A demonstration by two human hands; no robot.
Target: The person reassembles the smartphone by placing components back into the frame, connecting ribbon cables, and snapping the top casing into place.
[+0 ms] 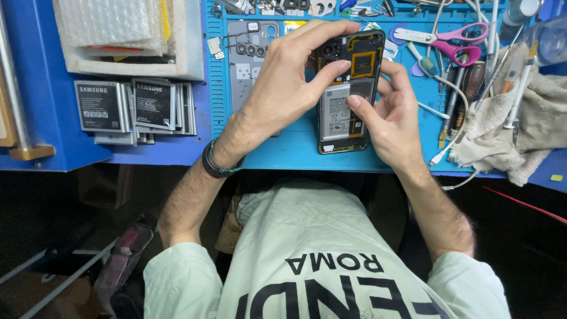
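An opened smartphone [348,88], its back cover off, shows a white-labelled battery and orange-edged circuit parts. It is held upright over a blue work mat [295,147]. My left hand [286,82] grips its upper left edge, with the thumb pressing near the camera area. My right hand [393,112] supports the right edge, and its thumb rests on the battery's upper corner. A dark braided band circles my left wrist.
Stacked phone batteries [133,109] lie on the left. A foam tray [127,35] sits at the far left. A grey back cover [251,59] lies behind my left hand. Pink scissors [452,41], screwdrivers, cables and a beige cloth [520,127] crowd the right side.
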